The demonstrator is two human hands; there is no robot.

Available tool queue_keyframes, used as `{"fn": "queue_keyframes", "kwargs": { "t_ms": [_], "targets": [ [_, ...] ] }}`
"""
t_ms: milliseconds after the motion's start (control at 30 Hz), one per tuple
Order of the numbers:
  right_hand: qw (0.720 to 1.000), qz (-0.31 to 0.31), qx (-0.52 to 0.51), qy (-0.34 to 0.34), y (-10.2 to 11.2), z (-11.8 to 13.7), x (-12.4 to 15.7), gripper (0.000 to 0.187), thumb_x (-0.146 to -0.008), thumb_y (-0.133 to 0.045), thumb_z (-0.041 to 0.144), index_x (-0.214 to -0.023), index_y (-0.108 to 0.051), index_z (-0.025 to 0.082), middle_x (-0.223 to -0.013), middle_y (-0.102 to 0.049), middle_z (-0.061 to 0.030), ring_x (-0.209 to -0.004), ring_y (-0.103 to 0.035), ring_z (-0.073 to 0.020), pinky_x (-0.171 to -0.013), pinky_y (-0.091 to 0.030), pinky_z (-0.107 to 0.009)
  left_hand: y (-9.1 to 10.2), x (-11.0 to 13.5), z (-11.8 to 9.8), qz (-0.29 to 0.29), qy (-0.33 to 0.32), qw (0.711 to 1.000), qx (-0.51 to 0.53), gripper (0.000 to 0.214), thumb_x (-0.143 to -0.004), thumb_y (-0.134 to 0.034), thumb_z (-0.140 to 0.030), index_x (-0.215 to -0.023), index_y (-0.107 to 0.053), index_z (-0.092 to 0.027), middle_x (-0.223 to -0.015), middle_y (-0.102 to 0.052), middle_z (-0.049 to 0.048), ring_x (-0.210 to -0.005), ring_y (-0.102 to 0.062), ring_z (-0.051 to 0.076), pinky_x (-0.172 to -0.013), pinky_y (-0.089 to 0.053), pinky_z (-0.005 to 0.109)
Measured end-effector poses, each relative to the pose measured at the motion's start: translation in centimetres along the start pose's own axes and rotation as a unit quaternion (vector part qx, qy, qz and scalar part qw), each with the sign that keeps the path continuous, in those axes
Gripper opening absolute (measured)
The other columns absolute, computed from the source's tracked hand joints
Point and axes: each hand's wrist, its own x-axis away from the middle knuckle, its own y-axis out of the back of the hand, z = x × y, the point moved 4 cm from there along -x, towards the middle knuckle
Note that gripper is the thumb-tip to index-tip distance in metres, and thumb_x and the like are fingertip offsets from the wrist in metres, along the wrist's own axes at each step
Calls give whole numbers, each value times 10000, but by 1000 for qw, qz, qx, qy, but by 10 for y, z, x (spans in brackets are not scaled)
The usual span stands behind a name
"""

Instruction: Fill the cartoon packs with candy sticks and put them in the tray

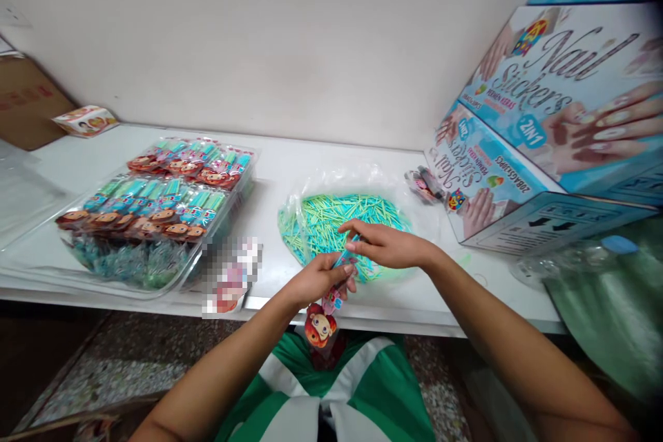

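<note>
Both my hands meet at the lower middle of the frame, just in front of the table (362,307) edge. My left hand (315,281) is closed around a small cartoon-head packet (322,323), whose red-haired face hangs below my fingers over my green and white clothing. My right hand (386,245) comes in from the right with its fingers pinched narrow on the top of that same packet, where a thin turquoise stick (346,261) seems to sit between my fingertips; I cannot tell exactly how it is held. Right behind my hands, at the centre of the frame, an open clear plastic bag (311,186) lies on the table, spread with a heap of turquoise and pale green sticks (331,217). To the left of centre, a clear plastic tray (176,275) holds rows of finished packets (155,204) with the same cartoon heads. On the right of the frame, a large blue "Nail Stickers" carton (518,173) stands tilted on the table, and a few more packets (422,185) lie just beside its lower left corner. A small printed box (85,120) sits at the far left near the wall.
</note>
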Motion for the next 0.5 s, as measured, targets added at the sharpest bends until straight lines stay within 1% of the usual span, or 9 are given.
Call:
{"fn": "queue_keyframes", "kwargs": {
  "t_ms": [67, 100, 167, 200, 233, 267, 333, 400, 500],
  "targets": [
    [999, -47, -3, -19, -3, -4, -2, 303, -930, -356, 394, -1063, -542, 194, -942, -619, -62, -828, -563, -178, -724, -414, -299, -2, -1, 4, 3, 16, 998, 56, 371, -777, -581, -486, -775, -566, -115, -668, -616, 43, -490, -546, 112, -446, -403, 213],
    [997, -66, -19, -29, -5, -5, -3, 312, -930, -350, 409, -1030, -550, 192, -893, -617, -55, -800, -560, -174, -707, -415, -298, -2, -3, 6, -3, 20, 996, 82, 367, -761, -606, -479, -784, -569, -115, -678, -624, 46, -491, -554, 116, -458, -413, 221],
    [989, -106, -91, -53, -11, -10, -4, 344, -922, -358, 443, -1091, -520, 191, -829, -598, -36, -714, -552, -150, -648, -422, -278, 0, -5, 10, -26, 19, 991, 129, 356, -743, -640, -455, -814, -578, -112, -695, -640, 50, -501, -569, 119, -507, -436, 238],
    [980, -128, -138, -67, -13, -14, -4, 375, -914, -368, 463, -1134, -496, 188, -812, -587, -26, -666, -543, -134, -612, -423, -264, 1, -6, 12, -38, 13, 988, 147, 350, -746, -644, -443, -825, -586, -107, -702, -645, 55, -512, -577, 121, -531, -442, 244],
    [969, -145, -184, -80, -15, -18, -2, 399, -902, -386, 480, -1147, -489, 183, -797, -577, -17, -621, -530, -118, -577, -418, -251, 2, -7, 14, -50, 6, 986, 160, 345, -750, -645, -432, -834, -592, -102, -713, -650, 61, -525, -585, 123, -550, -445, 247],
    [959, -153, -223, -88, -18, -21, -1, 402, -885, -417, 490, -1115, -512, 174, -776, -566, -9, -587, -513, -105, -546, -408, -239, 3, -7, 15, -60, 1, 984, 170, 341, -753, -646, -424, -840, -598, -97, -723, -655, 66, -537, -591, 125, -564, -447, 249],
    [944, -152, -278, -91, -23, -27, 2, 340, -836, -506, 476, -927, -580, 157, -711, -539, 10, -555, -486, -89, -514, -387, -223, 4, -7, 17, -66, 2, 982, 178, 344, -749, -655, -416, -849, -606, -90, -728, -661, 75, -546, -597, 130, -572, -447, 250],
    [935, -155, -306, -88, -28, -32, 5, 280, -792, -574, 429, -746, -580, 153, -633, -505, 28, -548, -471, -84, -512, -376, -216, 4, -6, 17, -70, 7, 982, 176, 351, -744, -660, -418, -848, -609, -86, -732, -666, 83, -545, -600, 133, -562, -442, 245],
    [927, -170, -319, -99, -33, -37, 6, 254, -780, -577, 379, -660, -574, 155, -571, -489, 39, -521, -463, -80, -503, -362, -214, 3, -5, 17, -73, 7, 982, 176, 360, -746, -656, -426, -847, -609, -84, -739, -670, 92, -548, -603, 138, -561, -443, 248]
  ]
}}
